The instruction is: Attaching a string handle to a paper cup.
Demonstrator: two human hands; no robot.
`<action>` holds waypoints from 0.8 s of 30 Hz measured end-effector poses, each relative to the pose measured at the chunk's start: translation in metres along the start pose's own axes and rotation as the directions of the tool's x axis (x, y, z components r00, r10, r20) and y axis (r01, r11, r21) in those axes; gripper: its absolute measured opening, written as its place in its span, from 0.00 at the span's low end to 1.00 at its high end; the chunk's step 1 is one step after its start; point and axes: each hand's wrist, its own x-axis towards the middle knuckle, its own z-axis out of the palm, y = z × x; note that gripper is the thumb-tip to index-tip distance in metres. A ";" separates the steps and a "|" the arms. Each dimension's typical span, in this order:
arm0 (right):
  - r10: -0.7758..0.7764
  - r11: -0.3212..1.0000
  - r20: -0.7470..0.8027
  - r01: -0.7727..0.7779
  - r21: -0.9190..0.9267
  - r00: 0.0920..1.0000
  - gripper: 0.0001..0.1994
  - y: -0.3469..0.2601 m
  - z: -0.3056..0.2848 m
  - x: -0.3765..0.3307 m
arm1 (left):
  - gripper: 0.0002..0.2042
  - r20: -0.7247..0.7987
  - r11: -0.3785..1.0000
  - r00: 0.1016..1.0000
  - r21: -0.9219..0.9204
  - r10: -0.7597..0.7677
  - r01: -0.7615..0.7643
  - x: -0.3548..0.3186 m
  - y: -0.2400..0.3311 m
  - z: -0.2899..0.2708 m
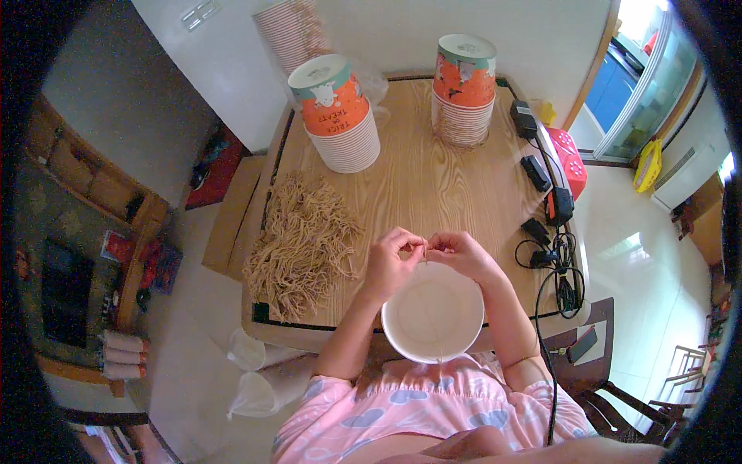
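Observation:
A white paper bucket (pixel 433 313) stands mouth-up at the table's near edge, close against me. Over its far rim my left hand (pixel 394 259) and my right hand (pixel 456 254) meet, fingertips pinched together on a thin tan cord (pixel 424 249). Part of the cord is hidden behind the fingers. Another bit of cord shows at the bucket's near rim. Left of my left hand lies a loose heap of tan cords (pixel 301 240). Farther back stands a stack of upside-down orange and green buckets (pixel 340 116).
A second bucket stack (pixel 464 89) stands at the back right, and more stacked buckets (pixel 290 31) are behind the left one. Black adapters and coiled cables (pixel 566 271) line the right edge. A red stool (pixel 568 158) and a dark chair (pixel 591 352) are beside the table.

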 end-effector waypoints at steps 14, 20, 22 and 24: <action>-0.104 0.992 -0.198 0.087 -0.091 0.975 0.03 -0.013 0.001 -0.004 | 0.06 0.050 0.977 0.985 -0.131 -0.165 0.170 0.001 -0.001 -0.007; -0.212 0.973 -0.286 0.174 -0.153 0.934 0.05 -0.012 0.004 0.000 | 0.06 0.105 0.949 0.958 -0.143 -0.266 0.279 0.005 0.007 -0.007; -0.217 0.962 -0.243 0.165 -0.217 0.945 0.04 -0.016 0.004 0.000 | 0.06 0.086 0.947 0.962 -0.178 -0.257 0.269 0.006 0.008 -0.004; -0.220 0.946 -0.196 0.160 -0.280 0.956 0.03 -0.021 0.006 -0.002 | 0.06 0.063 0.943 0.966 -0.211 -0.251 0.259 0.005 0.006 -0.004</action>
